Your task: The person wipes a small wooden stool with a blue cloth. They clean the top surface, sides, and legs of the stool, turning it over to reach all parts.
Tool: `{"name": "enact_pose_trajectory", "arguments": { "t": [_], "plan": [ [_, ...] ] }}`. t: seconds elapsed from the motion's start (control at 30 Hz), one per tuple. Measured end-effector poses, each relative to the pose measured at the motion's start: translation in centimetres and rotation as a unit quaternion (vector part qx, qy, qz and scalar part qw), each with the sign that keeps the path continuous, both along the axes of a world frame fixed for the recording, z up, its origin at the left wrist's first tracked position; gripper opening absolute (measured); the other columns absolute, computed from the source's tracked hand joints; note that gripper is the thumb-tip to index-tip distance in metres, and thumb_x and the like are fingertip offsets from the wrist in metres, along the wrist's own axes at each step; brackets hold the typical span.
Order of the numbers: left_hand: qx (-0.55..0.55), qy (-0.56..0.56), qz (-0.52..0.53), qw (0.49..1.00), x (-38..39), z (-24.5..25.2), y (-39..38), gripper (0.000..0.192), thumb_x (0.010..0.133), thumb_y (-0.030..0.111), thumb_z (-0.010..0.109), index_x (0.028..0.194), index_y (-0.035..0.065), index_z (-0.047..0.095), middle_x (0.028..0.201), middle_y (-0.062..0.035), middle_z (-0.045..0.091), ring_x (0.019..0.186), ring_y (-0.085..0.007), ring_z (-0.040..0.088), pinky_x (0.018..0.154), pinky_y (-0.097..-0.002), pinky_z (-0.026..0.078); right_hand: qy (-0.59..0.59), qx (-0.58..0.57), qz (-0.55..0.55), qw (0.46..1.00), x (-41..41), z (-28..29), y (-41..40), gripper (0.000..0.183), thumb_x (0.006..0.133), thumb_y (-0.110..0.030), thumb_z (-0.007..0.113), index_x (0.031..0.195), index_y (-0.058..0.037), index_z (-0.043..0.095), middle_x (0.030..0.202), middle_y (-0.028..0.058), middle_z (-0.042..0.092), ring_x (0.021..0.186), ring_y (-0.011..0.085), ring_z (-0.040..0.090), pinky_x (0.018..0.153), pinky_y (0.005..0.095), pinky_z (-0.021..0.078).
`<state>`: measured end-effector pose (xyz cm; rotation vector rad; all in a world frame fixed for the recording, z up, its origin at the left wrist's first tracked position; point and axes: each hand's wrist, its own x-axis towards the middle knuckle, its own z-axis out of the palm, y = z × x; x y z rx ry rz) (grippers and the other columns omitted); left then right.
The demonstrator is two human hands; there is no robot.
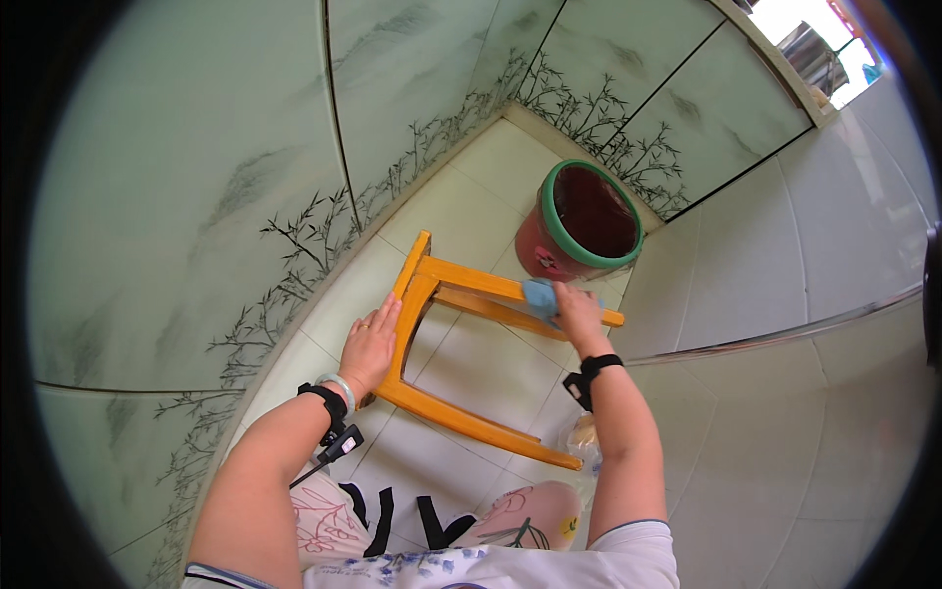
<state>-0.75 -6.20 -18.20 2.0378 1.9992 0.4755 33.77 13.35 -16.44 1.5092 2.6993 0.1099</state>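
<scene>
A small orange-yellow wooden stool (413, 324) lies on its side on the tiled floor, its legs pointing right. My left hand (372, 346) rests flat against the seat end, fingers together; a ring and a pale bangle show on it. With my right hand (578, 313) I press a blue cloth (541, 297) around the upper leg, near that leg's free end. My fingertips there are partly hidden by the cloth. Both wrists wear black straps with small devices.
Beyond the stool stands a red bucket with a green rim (548, 213), lined with a dark bag. Bamboo-patterned cabinet panels (272, 191) curve along the left and back. A pale tiled wall (743, 243) bounds the right. A clear plastic bag (583, 436) lies beside my right forearm.
</scene>
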Motion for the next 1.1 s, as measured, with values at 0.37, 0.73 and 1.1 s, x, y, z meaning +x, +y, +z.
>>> {"name": "enact_pose_trajectory", "arguments": {
  "t": [0.37, 0.73, 1.1],
  "plan": [
    [0.001, 0.005, 0.005, 1.000, 0.0, -0.5, 0.0, 0.058, 0.091, 0.012, 0.051, 0.145, 0.0058, 0.030, 0.154, -0.0060, 0.026, 0.120, -0.0253, 0.049, 0.100, -0.0437, 0.039, -0.078, 0.112, -0.008, 0.991, -1.9, -1.5, -0.4, 0.013, 0.084, -0.014, 0.054, 0.095, -0.0095, 0.056, 0.079, 0.0064, 0.065, 0.083, 0.0230, 0.065, 0.083, 0.0438, 0.0452],
    [0.017, -0.032, 0.006, 0.999, 0.0, -0.4, 0.0, 0.057, 0.090, 0.009, 0.051, 0.143, 0.0043, 0.033, 0.152, -0.0100, 0.029, 0.120, -0.0287, 0.050, 0.099, -0.0425, 0.039, 0.277, -0.139, 0.028, 0.950, -18.2, -1.1, -7.0, 0.043, 0.083, -0.012, 0.061, 0.124, -0.0032, 0.054, 0.120, 0.0173, 0.061, 0.109, 0.0305, 0.059, 0.094, 0.0397, 0.0450],
    [-0.051, -0.220, 0.005, 0.974, -1.1, -2.1, 1.1, 0.073, 0.083, 0.008, 0.057, 0.148, 0.0100, 0.025, 0.145, -0.0175, 0.038, 0.122, -0.0384, 0.046, 0.102, -0.0460, 0.037, 0.392, -0.336, 0.020, 0.856, -21.5, -1.9, -13.3, 0.048, 0.079, -0.017, 0.062, 0.123, 0.0007, 0.054, 0.132, 0.0268, 0.049, 0.118, 0.0422, 0.050, 0.099, 0.0433, 0.0418]
  ]
}}
